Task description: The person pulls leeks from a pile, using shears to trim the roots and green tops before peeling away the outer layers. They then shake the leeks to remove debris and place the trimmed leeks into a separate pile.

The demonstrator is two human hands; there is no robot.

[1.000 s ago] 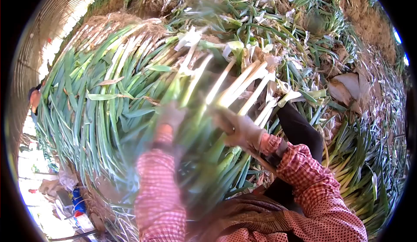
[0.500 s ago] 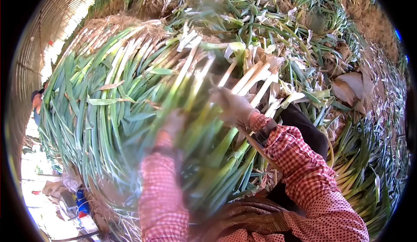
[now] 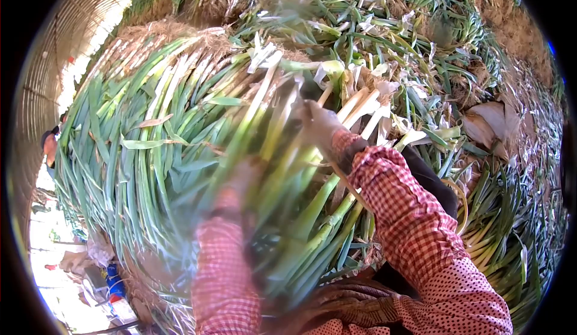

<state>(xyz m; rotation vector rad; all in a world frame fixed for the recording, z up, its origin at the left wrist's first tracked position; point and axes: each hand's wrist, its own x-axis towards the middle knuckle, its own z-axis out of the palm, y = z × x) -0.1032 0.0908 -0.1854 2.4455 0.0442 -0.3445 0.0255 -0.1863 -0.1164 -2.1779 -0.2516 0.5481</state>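
Long green onions (image 3: 258, 103) with white stalks and green leaves lie in front of me, their white ends pointing away. My left hand (image 3: 243, 176), blurred, is closed around the lower, green part of the stalks. My right hand (image 3: 320, 123), in a pale glove, is closed near the white part of a neighbouring stalk (image 3: 282, 115). What its fingers pinch is too smeared to make out. More thick white stalks (image 3: 360, 109) lie just beyond and right of that hand, with loose, papery outer leaves at their ends.
A large heap of green onions (image 3: 138, 112) with roots at the far end fills the left. Stripped leaves (image 3: 384, 28) litter the back. Another bundle (image 3: 499, 215) lies at the right. A blue package (image 3: 112, 281) is at lower left, and part of another person (image 3: 50, 146) shows at the left edge.
My right hand has shifted slightly up, its wrist and forearm moving a little left. My left hand stays nearly in place, slightly lower and to the right.
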